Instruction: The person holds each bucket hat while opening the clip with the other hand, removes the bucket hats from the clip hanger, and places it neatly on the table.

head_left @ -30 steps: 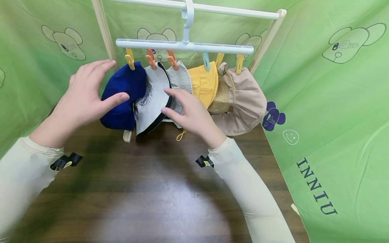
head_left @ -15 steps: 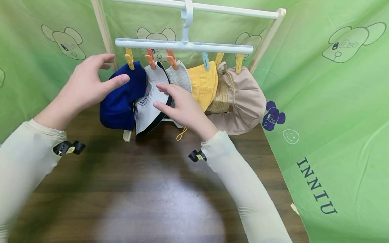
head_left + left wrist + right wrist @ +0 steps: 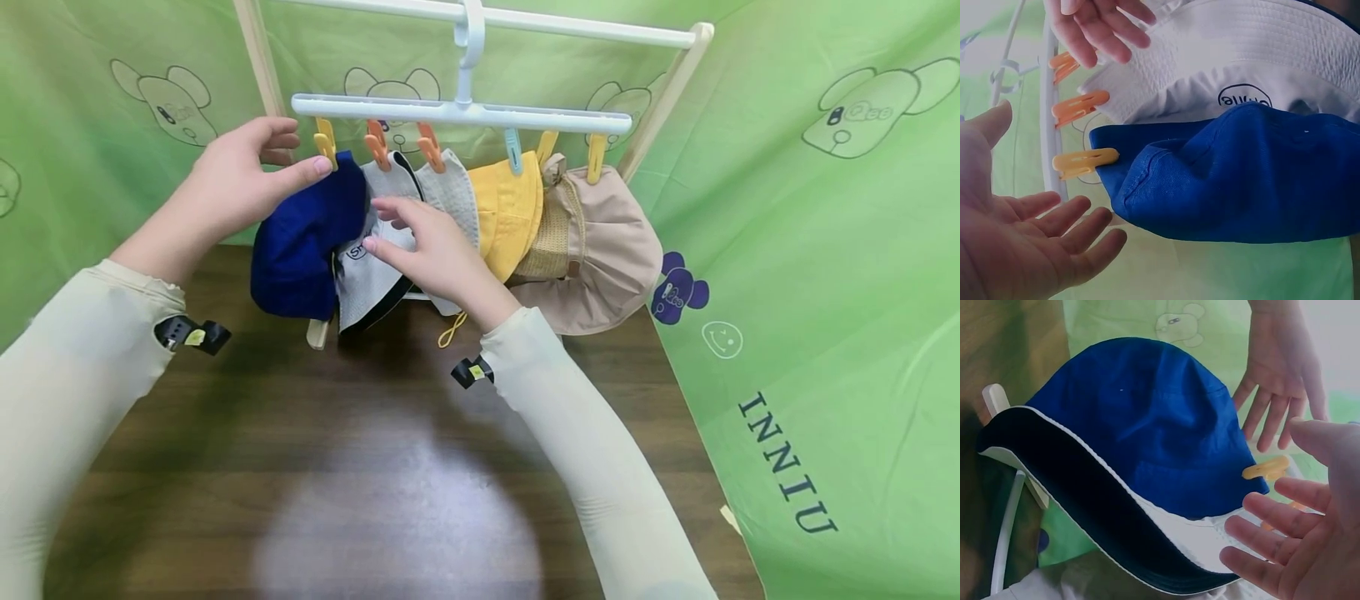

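Note:
My left hand (image 3: pixel 236 179) is beside the yellow clothespin (image 3: pixel 326 146) at the hanger's left end. Its thumb tip overlaps the clip in the head view, but the left wrist view shows spread fingers (image 3: pixel 1088 234) apart from it. That clip holds a blue hat (image 3: pixel 300 258). My right hand (image 3: pixel 442 250) is in front of the white bucket hat (image 3: pixel 363 292) with dark lining and round lettering, covering part of it. Its fingers are loosely bent, with nothing between them. An orange clothespin (image 3: pixel 1079 105) pinches the white hat's edge.
A white hanger (image 3: pixel 540 118) hooks over the rack's rail (image 3: pixel 585 27). Further right hang a pale grey hat (image 3: pixel 456 192), a yellow hat (image 3: pixel 506 208) and a beige hat (image 3: pixel 615 250), held by clothespins. Green printed cloth (image 3: pixel 840 333) surrounds the wooden floor (image 3: pixel 360 467).
My left hand has moved up and right, its thumb now by the yellow clothespin. My right hand has shifted left and slightly up across the white hat. The hats still hang in place.

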Motion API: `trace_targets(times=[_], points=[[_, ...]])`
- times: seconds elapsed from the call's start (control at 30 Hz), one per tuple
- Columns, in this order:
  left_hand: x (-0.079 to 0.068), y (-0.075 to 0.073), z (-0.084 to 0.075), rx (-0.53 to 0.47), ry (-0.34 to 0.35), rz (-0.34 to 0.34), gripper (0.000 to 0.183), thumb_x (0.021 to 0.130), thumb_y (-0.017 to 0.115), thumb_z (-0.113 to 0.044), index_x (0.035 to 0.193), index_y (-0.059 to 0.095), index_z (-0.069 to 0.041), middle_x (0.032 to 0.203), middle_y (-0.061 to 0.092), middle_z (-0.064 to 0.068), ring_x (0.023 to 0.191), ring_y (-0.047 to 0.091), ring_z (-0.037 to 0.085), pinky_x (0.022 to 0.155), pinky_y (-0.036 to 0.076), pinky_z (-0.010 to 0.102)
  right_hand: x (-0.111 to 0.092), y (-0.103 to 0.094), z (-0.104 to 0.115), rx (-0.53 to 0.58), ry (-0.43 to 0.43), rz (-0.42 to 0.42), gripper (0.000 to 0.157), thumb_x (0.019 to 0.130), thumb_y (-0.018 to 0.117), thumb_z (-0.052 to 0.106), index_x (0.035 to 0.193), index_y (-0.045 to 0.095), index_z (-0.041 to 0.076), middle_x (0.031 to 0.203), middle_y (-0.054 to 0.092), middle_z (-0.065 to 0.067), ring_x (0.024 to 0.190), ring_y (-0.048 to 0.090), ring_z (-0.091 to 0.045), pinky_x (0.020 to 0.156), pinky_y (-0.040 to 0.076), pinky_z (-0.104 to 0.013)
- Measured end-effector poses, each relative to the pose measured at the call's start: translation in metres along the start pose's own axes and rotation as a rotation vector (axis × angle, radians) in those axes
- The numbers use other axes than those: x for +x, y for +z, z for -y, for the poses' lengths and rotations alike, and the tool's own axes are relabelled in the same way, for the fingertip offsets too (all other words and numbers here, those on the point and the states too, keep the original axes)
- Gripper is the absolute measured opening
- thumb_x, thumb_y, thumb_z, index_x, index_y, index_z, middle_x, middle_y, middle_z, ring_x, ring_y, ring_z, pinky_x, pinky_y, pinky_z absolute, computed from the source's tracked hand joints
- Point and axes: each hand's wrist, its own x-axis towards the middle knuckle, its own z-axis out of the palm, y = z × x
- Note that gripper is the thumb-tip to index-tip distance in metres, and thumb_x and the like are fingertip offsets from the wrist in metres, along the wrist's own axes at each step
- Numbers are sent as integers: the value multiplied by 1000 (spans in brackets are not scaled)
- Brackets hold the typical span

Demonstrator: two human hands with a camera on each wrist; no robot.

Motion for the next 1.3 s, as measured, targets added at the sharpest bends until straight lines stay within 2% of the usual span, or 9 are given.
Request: trace_targets(times=[0.27, 0.53, 0.7, 0.9, 1.03, 1.3], points=[[7, 0, -1, -55, -7, 39, 93, 96, 54, -67, 164, 23, -12, 164, 37, 10, 149, 38, 32, 118, 32, 58, 10, 2, -2, 63, 39, 30, 58, 100, 65, 47, 149, 52, 20, 141, 62, 1, 128, 57, -13, 105, 47, -30], [17, 7, -9, -97, -15, 55, 97, 96, 56, -65, 165, 15, -10, 167, 29, 12, 151, 34, 31, 121, 30, 51, 14, 3, -1, 72, 24, 37, 58, 100, 64, 47, 150, 52, 20, 141, 63, 3, 129, 57, -11, 106, 47, -29], [23, 13, -11, -120, -64, 67, 101, 97, 56, -64, 165, 7, -7, 169, 20, 12, 153, 28, 29, 123, 26, 48, 16, 4, 0, 78, 14, 48, 59, 100, 64, 47, 150, 51, 18, 143, 62, 0, 130, 56, -12, 106, 47, -30], [30, 17, -18, -80, -129, 70, 103, 96, 53, -67, 165, 5, -8, 168, 23, 12, 156, 21, 29, 125, 20, 48, 16, 5, -2, 70, 6, 48, 58, 100, 63, 47, 150, 51, 19, 144, 61, 1, 130, 56, -11, 106, 47, -29], [34, 20, -20, -126, -131, 77, 99, 97, 54, -64, 166, 5, -12, 169, 22, 12, 156, 21, 29, 125, 21, 49, 16, 4, -3, 66, 11, 55, 59, 100, 63, 47, 151, 51, 19, 144, 61, 3, 130, 56, -10, 106, 47, -30], [38, 20, -15, -191, -113, 88, 91, 100, 54, -58, 165, 14, -9, 164, 34, 17, 150, 35, 32, 123, 26, 50, 18, 2, -3, 60, 15, 65, 58, 101, 63, 46, 151, 50, 18, 146, 59, 0, 131, 56, -11, 107, 46, -30]])
